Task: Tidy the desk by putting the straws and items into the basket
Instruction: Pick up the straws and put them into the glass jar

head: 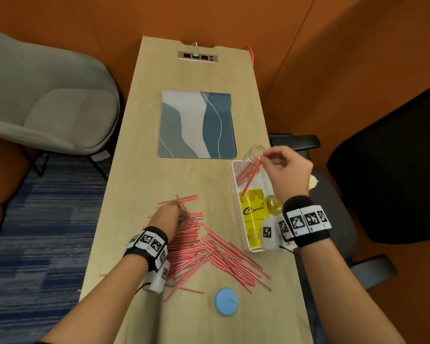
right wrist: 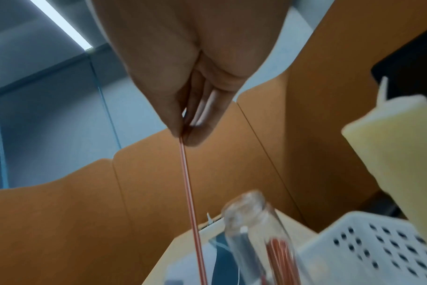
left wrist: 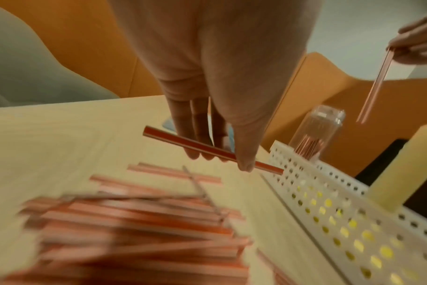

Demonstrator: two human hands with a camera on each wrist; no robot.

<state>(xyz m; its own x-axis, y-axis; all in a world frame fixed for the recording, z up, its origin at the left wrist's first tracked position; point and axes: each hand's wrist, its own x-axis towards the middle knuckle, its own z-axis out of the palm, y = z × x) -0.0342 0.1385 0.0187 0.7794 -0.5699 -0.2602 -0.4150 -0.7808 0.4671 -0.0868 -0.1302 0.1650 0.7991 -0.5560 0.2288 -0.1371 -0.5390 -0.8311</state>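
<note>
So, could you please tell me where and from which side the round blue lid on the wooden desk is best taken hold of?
The round blue lid lies flat and apart from the pile of red-striped straws, so its rim is probably the best grip: come from straight above and pinch opposite edges. The left hand is busy pinching a straw; the right hand holds one above the white perforated basket.

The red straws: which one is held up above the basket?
The straw pinched by the right hand, hanging over the white basket; the rest lie on the desk or stand in the jar.
</note>
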